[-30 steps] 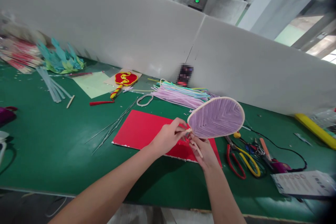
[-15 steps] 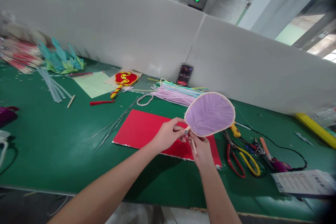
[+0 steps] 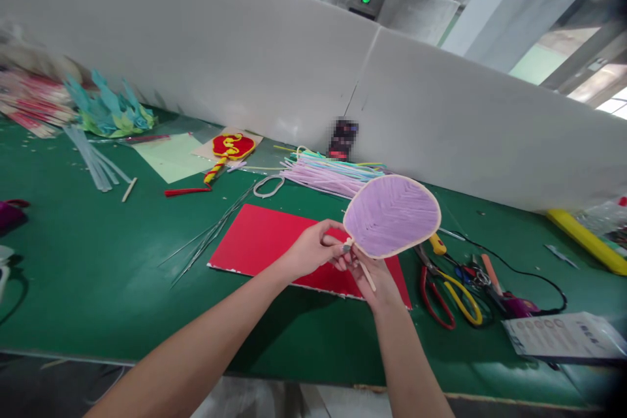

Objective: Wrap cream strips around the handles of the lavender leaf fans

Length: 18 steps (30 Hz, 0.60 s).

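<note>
Above the red board (image 3: 267, 235), both hands hold an oval hand fan (image 3: 392, 215) with a lilac, fuzzy-looking face and a cream rim. My left hand (image 3: 313, 248) is closed, its thumb and fingers pinching at the fan's neck, where a small cream piece shows. Below the face, my right hand (image 3: 377, 281) is closed round the top of the handle. The pale stick handle (image 3: 366, 275) lies across its palm. Some fingertips of both hands overlap, so the exact grip is partly hidden.
Lilac and mint pipe cleaners (image 3: 323, 173) lie behind the board. To the right are pliers (image 3: 450, 294), a corded purple tool (image 3: 520, 305) and a white box (image 3: 563, 336). A red and yellow fan (image 3: 234, 145) and thin wires (image 3: 210, 235) lie left.
The fan has turned slightly in the hands, and its handle now shows more across the right palm. Both hands stay at the neck. The view has shifted a little.
</note>
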{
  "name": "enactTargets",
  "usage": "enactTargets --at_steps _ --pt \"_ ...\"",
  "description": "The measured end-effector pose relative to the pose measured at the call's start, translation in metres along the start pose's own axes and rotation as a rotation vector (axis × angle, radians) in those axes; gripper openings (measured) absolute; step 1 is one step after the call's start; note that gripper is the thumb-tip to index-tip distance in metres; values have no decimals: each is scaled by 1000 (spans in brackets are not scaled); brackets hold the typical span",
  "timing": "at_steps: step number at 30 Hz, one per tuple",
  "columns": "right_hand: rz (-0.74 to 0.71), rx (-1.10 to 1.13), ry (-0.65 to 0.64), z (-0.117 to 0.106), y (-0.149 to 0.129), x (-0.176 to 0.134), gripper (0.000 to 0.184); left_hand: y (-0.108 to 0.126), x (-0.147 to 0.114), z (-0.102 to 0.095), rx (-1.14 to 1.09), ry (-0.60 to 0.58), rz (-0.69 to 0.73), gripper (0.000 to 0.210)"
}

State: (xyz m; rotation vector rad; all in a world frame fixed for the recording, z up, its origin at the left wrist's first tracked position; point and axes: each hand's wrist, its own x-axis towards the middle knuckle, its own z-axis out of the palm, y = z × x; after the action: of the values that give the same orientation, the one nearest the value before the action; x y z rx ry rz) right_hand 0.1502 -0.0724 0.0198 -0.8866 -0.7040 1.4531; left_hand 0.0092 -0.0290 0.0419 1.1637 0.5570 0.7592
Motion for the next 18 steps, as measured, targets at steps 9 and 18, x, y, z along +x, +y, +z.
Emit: enactTargets --at_steps 9,18 --pt "-14 -99 76 3 -6 1 18 -4 1 -1 5 23 5 31" --pt "-49 -178 310 3 0 4 23 -10 4 -3 13 42 40 27"
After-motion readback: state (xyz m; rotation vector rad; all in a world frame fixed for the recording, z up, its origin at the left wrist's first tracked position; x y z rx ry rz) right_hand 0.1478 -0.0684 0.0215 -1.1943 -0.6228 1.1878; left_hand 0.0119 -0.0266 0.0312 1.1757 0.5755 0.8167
